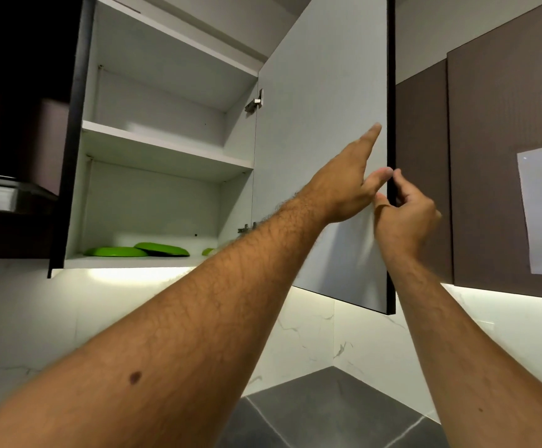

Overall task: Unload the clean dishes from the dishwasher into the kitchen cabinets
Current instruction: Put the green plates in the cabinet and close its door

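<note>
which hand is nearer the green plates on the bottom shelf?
Left. The left hand lies flat on the open cabinet door's inner face, right of the green plates. The right hand grips the door's outer edge, farther right.

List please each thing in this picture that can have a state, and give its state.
cabinet door: swung open, held at its free edge.
left hand: fingers straight, lying flat on the door's inner face.
right hand: fingers curled round the door's dark edge.
green plates: lying on the bottom shelf, one leaning on another.
middle shelf: nothing visible on it.
neighbouring cabinet doors: closed.
under-cabinet light: on.
</note>
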